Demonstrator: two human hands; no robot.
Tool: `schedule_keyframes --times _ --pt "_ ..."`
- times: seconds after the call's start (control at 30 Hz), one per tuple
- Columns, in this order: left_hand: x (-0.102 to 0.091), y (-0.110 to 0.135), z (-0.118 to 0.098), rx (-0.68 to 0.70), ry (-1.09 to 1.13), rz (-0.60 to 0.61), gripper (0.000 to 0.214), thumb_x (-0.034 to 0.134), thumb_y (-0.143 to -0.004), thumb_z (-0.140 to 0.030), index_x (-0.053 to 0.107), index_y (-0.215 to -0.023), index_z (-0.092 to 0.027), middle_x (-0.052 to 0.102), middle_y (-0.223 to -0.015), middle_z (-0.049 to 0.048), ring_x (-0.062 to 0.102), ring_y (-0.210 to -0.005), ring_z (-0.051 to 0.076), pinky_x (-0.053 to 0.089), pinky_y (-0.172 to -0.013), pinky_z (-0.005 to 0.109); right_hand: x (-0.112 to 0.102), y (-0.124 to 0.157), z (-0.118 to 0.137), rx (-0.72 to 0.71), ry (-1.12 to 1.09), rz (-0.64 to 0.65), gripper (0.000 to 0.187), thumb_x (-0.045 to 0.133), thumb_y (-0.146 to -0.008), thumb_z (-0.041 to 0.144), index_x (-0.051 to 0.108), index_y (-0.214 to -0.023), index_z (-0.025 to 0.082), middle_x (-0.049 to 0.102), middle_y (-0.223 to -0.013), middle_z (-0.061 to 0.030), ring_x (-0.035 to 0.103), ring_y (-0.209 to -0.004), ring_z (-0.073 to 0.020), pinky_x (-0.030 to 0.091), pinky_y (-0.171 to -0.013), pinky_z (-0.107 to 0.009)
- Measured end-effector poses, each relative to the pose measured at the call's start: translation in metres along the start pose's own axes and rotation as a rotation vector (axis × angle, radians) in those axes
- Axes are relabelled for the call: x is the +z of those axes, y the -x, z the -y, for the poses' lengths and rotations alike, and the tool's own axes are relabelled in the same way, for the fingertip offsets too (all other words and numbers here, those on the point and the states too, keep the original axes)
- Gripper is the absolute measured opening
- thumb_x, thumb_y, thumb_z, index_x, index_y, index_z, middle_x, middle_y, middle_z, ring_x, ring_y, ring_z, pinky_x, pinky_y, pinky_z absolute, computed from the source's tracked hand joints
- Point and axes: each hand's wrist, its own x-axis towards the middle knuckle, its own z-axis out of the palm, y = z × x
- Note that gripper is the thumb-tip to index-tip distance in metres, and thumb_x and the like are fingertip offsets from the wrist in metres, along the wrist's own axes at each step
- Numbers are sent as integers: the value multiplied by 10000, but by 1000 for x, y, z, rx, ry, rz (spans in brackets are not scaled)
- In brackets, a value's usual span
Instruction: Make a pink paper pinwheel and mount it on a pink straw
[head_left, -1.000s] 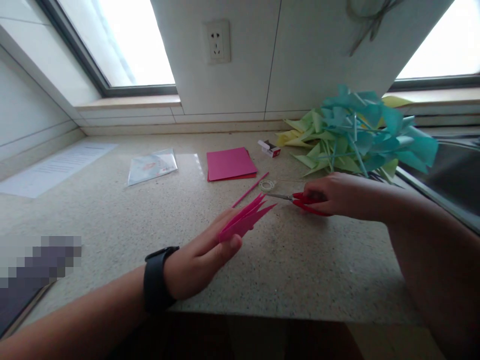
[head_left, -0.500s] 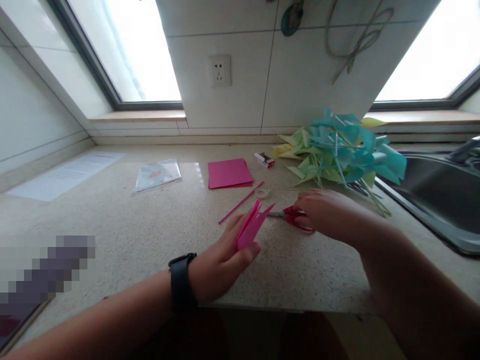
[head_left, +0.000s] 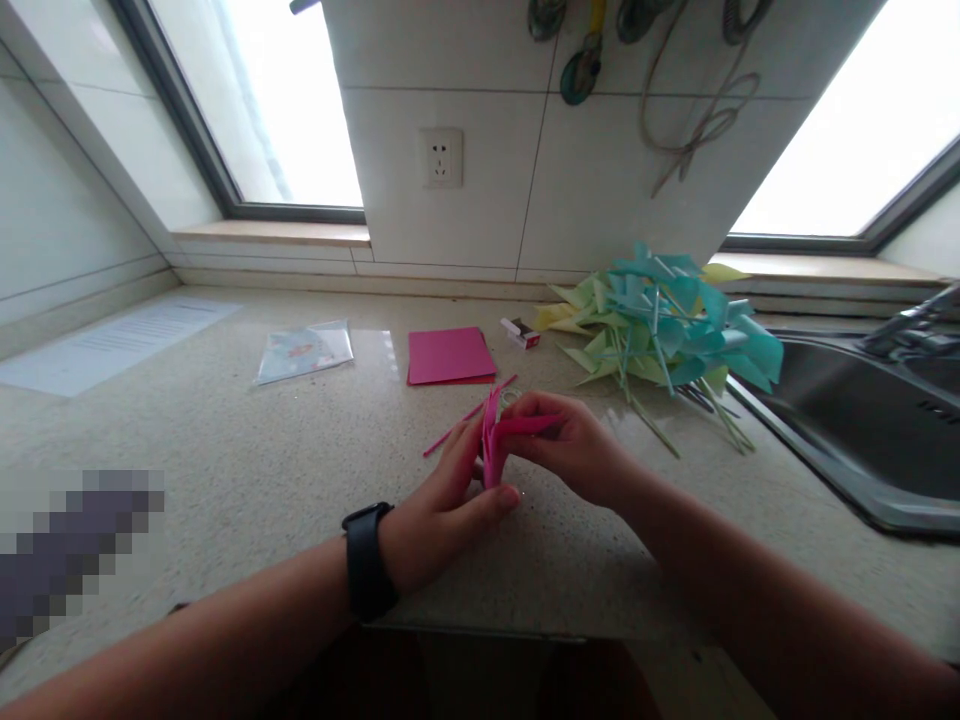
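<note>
A folded sheet of bright pink paper (head_left: 490,462) stands between my hands above the counter. My left hand (head_left: 431,520), with a dark watch at the wrist, grips it from the left, thumb in front and fingers behind. From the right, my right hand (head_left: 589,450) pinches a flap of the same paper between thumb and fingers. Just behind the hands lie a thin pink stick (head_left: 448,434) and a small pale ring-shaped item (head_left: 511,395), both partly covered. The scissors cannot be seen now.
A stack of pink square sheets (head_left: 450,355) lies ahead, beside a small open box (head_left: 520,333). Teal, green and yellow paper pinwheels (head_left: 660,320) are heaped at right, before a metal sink (head_left: 847,430). A plastic packet (head_left: 306,352) and a printed sheet (head_left: 124,340) lie at left.
My right hand has let go of the red-handled scissors and moved left to the pink paper, where it now holds a flap. The left hand still holds the paper.
</note>
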Motion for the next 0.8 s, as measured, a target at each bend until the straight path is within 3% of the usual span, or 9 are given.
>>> schedule_keyframes --times 0.07,0.13,0.27,0.4,0.8 --pt "-4 0 5 -7 172 -14 739 656 -892 -563 390 -1514 -264 507 -1406 125 517 -1211 291 470 -1007 462 -4 0 2 -21 24 -12 275 823 -775 364 612 -796 189 675 -880 -11 608 -790 -147 484 -745 -293" --pt "-7 -2 8 -16 339 -81 689 674 -877 -572 476 -1446 -240 596 -1263 106 582 -1082 245 511 -910 395 -7 1 4 -37 51 -30 289 812 -785 369 587 -783 187 666 -874 -15 597 -776 -148 475 -721 -290" --pt "-10 -11 10 -150 515 -309 343 791 -838 -357 617 -1088 -200 680 -983 22 633 -831 144 519 -780 297 -6 3 7 -65 105 -56 290 783 -808 375 563 -777 188 641 -831 -15 579 -739 -147 467 -686 -292" --pt "-15 -15 9 -185 512 -374 250 830 -788 -263 604 -840 -171 664 -815 -22 619 -726 103 507 -734 252 -4 5 5 -121 171 -50 203 749 -822 315 596 -788 185 645 -800 -21 576 -709 -144 463 -655 -285" --pt "-22 -15 8 -184 338 -445 152 790 -814 -297 739 -877 -168 742 -878 29 651 -743 124 532 -627 228 -4 5 3 -154 264 -72 177 730 -828 297 602 -786 182 649 -766 -29 556 -659 -138 452 -604 -277"
